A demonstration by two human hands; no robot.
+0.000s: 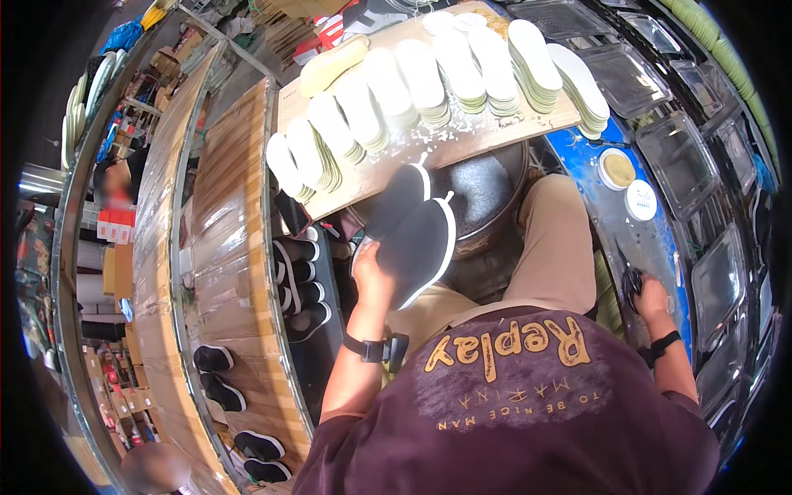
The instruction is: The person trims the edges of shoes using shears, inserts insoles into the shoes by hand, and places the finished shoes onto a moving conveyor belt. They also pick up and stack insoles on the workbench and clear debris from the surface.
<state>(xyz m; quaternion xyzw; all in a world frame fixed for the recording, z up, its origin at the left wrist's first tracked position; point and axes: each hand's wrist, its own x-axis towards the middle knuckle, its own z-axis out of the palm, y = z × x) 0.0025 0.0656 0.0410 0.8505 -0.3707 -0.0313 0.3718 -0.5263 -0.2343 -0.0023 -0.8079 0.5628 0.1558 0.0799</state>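
Observation:
My left hand is closed around a pair of black shoes with white sole edges, held together above my lap. A short white tail sticks out at the tip of each shoe. Off to the right, my right hand rests low over the blue-edged bench, its fingers closed on a small black tool that looks like scissors; the hand partly hides it. Ahead of the shoes, stacks of white insoles stand in a row on a wooden board.
A round dark metal tub sits under the board, between my knees. Two round tins stand on the blue bench. Clear plastic trays line the right side. More black shoes fill a rack at left, beside long wooden shelves.

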